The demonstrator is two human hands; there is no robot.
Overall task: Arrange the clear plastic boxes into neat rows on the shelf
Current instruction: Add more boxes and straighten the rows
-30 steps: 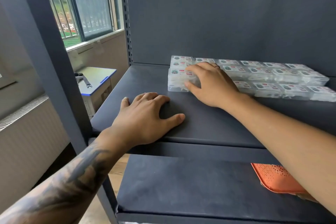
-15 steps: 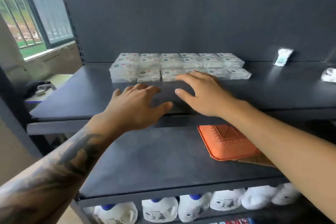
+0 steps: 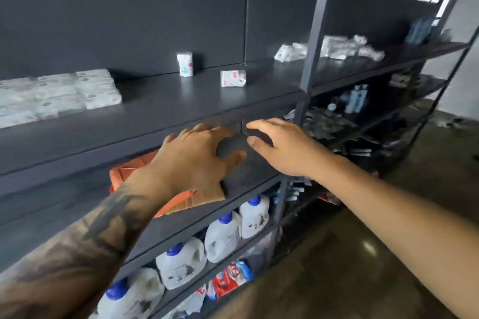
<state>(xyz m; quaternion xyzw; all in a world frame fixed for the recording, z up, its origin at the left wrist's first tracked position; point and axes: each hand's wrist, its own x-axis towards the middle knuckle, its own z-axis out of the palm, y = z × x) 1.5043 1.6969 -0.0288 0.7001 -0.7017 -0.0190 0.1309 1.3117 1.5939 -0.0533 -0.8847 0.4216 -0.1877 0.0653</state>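
Head view: the clear boxes point(image 3: 55, 96) sit in tight rows at the far left of the dark shelf point(image 3: 166, 109), packed edge to edge and blurred. Well to their right, one box point(image 3: 185, 64) stands upright near the back panel point(image 3: 124, 15), and another box point(image 3: 232, 78) rests on its long edge just in front and to the right of it; the two are apart. Further right, past the grey upright point(image 3: 312, 41), a loose heap of packets point(image 3: 334, 47) lies on the next bay's shelf.

Both hands hover in front of the shelf's front edge and hold nothing. The left hand point(image 3: 193, 158), on a tattooed forearm, is palm down with fingers slightly spread and the thumb out to the right. The right hand point(image 3: 283, 147) is just beside it, fingers relaxed and loosely spread, thumb pointing toward the left hand. Whether either touches the edge I cannot tell.

On the shelf below, an orange tray point(image 3: 121, 175) shows partly behind the left hand. White jugs point(image 3: 223, 237) with blue caps stand in a row lower down, with red packets point(image 3: 228, 278) beneath them.
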